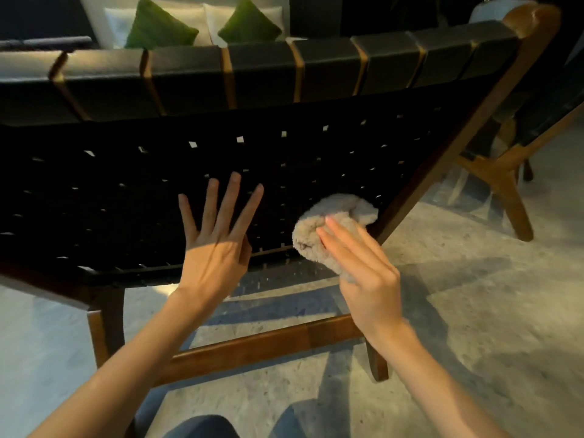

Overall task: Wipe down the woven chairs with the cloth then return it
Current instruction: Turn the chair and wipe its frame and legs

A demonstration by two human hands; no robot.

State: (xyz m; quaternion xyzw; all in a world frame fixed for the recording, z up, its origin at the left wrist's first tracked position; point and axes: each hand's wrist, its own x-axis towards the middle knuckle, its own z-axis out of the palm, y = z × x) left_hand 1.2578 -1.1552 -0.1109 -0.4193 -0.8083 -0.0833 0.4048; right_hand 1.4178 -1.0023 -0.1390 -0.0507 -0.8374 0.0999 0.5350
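The cloth (319,222), a pale fluffy wad, is bunched under the right hand (369,279) and pressed against the dark weave of the woven chair (151,191), seen from behind. The right hand holds it with the fingers (335,235) laid over the top; the thumb is hidden beneath. Just right of this hand runs the chair's slanting wooden side rail (442,159), close to the cloth's edge. The left hand (215,248) lies flat on the weave, beside the cloth but apart from it, with its fingers spread wide. Below both wrists a wooden crossbar (268,339) spans the chair's legs over the grey floor (474,311). Beyond the right hand stands a second chair (505,175); far above the left hand, past the backrest, sit two green cushions (158,26)
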